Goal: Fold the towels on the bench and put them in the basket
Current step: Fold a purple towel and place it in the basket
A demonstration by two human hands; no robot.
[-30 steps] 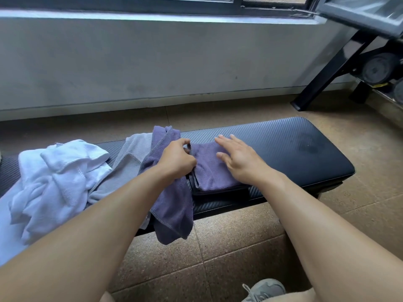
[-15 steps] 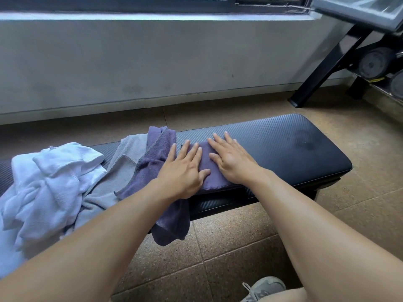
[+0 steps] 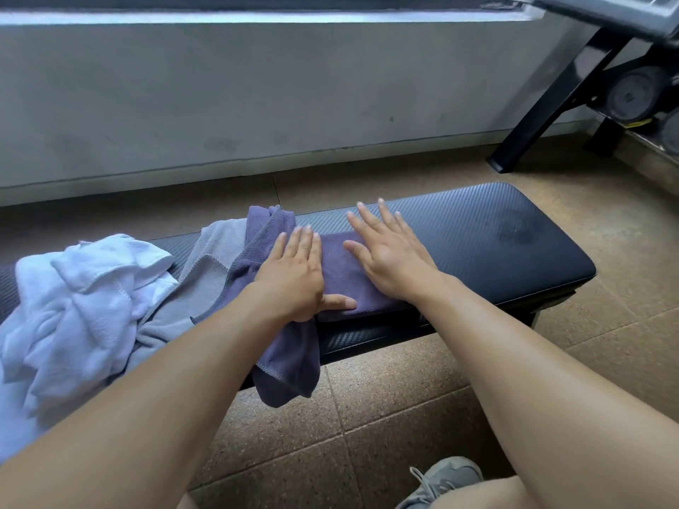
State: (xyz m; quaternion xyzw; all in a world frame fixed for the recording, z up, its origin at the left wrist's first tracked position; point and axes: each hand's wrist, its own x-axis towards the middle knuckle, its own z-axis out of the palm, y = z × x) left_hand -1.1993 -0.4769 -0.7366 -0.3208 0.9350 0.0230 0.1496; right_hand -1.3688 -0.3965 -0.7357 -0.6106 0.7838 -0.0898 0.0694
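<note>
Folded purple towel [image 3: 352, 284] on desk [image 3: 477, 233]: we press it flat, left hand [image 3: 294, 277] and right hand [image 3: 389, 262] open-palmed. Left of it, unfolded purple [image 3: 279, 354], grey [image 3: 205, 273], white towels [image 3: 88, 306]. Basket unseen.

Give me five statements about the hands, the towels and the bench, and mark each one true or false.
1. Both hands lie flat on the folded purple towel. True.
2. The left hand grips the white towel. False: the white towel lies untouched at the bench's left end.
3. A second purple towel hangs over the bench's front edge. True.
4. The right hand is a fist. False: its fingers are straight and spread.
5. A basket stands on the bench. False: no basket is in view.
</note>
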